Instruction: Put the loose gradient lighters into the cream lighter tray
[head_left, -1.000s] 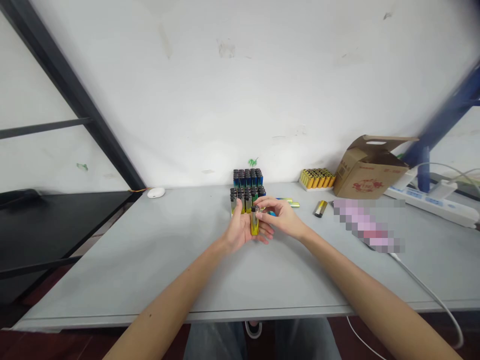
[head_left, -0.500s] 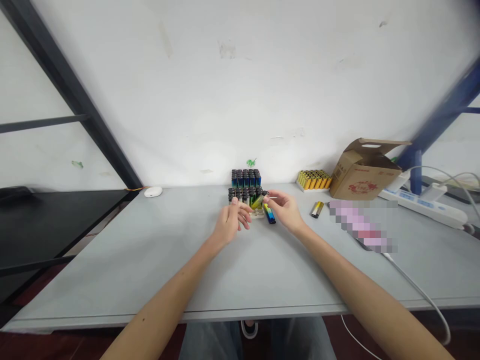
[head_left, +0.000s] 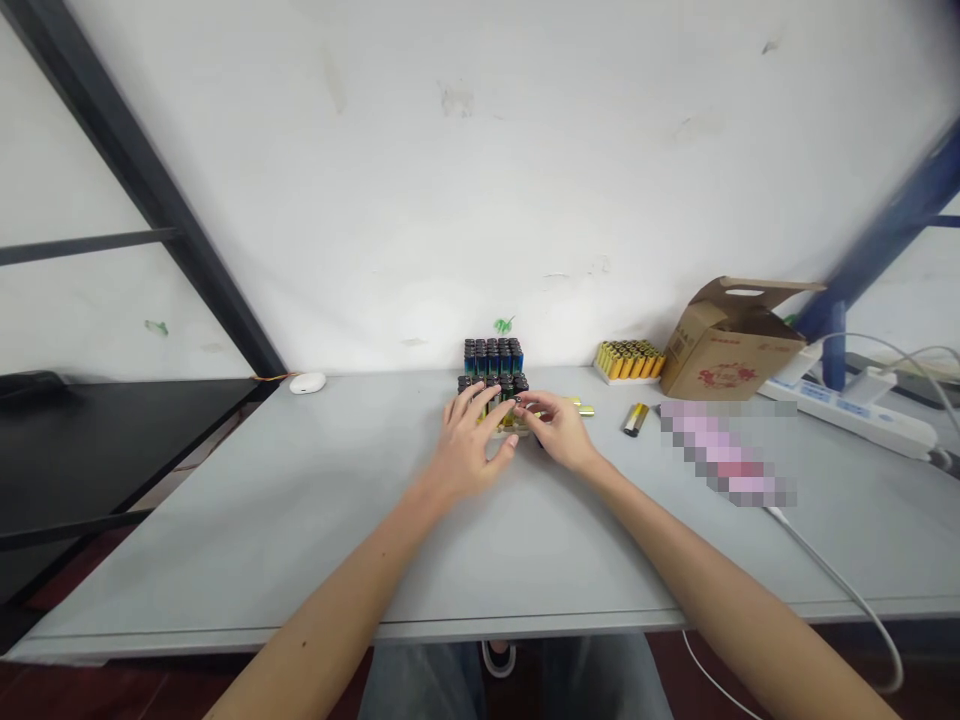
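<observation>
My left hand [head_left: 474, 447] rests over the left part of the near group of batteries [head_left: 516, 383], its fingers spread. With thumb and fingers pinched together, my right hand [head_left: 559, 428] holds a dark-ended battery at the right side of this group. Much of that battery is hidden by the fingers. The near batteries stand upright in rows, and the edge of a pale tray shows under my hands. Just beyond my right hand lie yellow batteries [head_left: 583, 410] on their sides.
Behind stands another block of blue batteries with black ends [head_left: 493, 356]. At right are a tray of yellow batteries [head_left: 628, 360], a cardboard box [head_left: 731, 350], a lone battery [head_left: 635, 420], a blurred phone [head_left: 720, 455] and a power strip [head_left: 855, 415]. A white case [head_left: 307, 383] lies left.
My right hand has lowered a yellowish battery to the near group and moved slightly left. My left hand has turned palm down and spread over the batteries.
</observation>
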